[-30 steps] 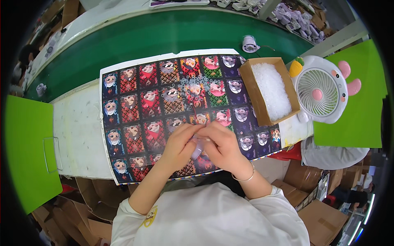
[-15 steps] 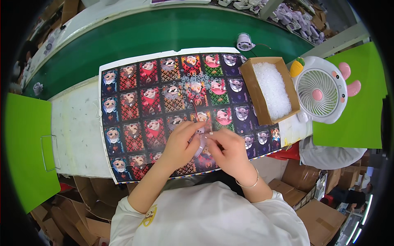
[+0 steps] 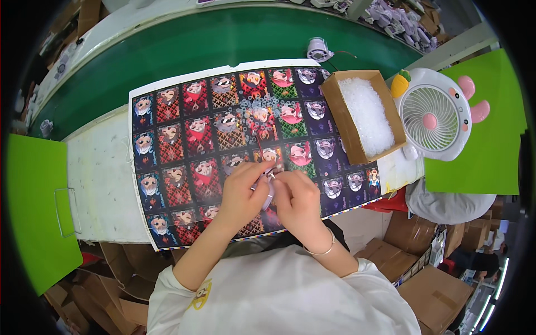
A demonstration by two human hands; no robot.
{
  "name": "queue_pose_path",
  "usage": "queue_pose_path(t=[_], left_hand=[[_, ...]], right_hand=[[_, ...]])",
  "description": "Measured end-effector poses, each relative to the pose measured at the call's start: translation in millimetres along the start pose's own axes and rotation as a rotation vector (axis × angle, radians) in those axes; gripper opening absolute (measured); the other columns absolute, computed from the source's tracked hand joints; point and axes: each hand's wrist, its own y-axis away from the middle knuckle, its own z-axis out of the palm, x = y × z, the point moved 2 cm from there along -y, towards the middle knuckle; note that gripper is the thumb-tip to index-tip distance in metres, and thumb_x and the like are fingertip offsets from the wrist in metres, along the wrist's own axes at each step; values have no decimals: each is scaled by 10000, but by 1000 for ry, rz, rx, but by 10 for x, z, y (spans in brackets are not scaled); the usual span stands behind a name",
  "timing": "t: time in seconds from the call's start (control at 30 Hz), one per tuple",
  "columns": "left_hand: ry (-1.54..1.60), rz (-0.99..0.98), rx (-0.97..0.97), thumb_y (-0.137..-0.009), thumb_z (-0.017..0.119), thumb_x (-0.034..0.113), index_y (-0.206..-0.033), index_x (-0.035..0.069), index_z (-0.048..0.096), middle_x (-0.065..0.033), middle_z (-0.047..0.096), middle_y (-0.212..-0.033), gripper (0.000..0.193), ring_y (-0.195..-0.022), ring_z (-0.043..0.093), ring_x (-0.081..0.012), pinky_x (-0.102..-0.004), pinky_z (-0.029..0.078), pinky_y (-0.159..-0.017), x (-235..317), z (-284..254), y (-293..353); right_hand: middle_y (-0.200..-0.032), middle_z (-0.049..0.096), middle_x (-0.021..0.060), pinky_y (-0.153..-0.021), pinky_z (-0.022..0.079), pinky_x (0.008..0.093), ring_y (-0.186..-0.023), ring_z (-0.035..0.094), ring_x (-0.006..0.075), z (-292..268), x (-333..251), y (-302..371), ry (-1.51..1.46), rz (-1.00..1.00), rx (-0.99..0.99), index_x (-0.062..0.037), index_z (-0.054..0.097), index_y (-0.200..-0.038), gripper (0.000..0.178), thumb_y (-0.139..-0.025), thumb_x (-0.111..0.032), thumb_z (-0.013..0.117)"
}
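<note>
Both of my hands meet over a sheet of printed cartoon cards [image 3: 184, 167]. With its fingers closed, my left hand [image 3: 243, 192] grips a pale purple round plastic part [image 3: 269, 195] that has a thin dark red wire [image 3: 259, 146] running away from it. At the part's top edge, my right hand [image 3: 300, 205] pinches with thumb and forefinger; whatever is between those fingertips is too small to name. Just beyond my hands, many small translucent rings [image 3: 257, 109] lie scattered on the sheet.
An open cardboard box [image 3: 330, 109] full of small clear pieces stands at the right. Beside it is a white fan [image 3: 430, 121] with pink ears. A similar purple part [image 3: 319, 50] with a wire sits on the green belt [image 3: 223, 42]. Green panels [image 3: 39, 206] flank the bench.
My right hand has moved left, bringing its fingertips against the purple part. My left hand keeps its hold. The whole view has shifted slightly.
</note>
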Motion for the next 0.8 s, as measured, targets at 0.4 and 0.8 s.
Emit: queue_pose_path(t=[0.4,0.8], left_hand=[[-20,40,19,-887,538,7,-1111,-30,674,-196,681,-970,265,-891,649,-340,-406,518,-783,-15,-6,14],[-118,257,-12,-849,552,-2,-1128,15,668,-165,661,-955,303,-887,616,-356,-447,496,-790,195,-101,-21]], right_hand=[[-760,597,191,-635,483,444,-710,606,397,-187,103,-321,-86,-58,-292,18,602,-844,16,-855,8,608],[-778,619,181,-665,502,397,-715,625,353,-515,337,-482,92,-13,-243,26,639,-896,67,-874,-37,629]])
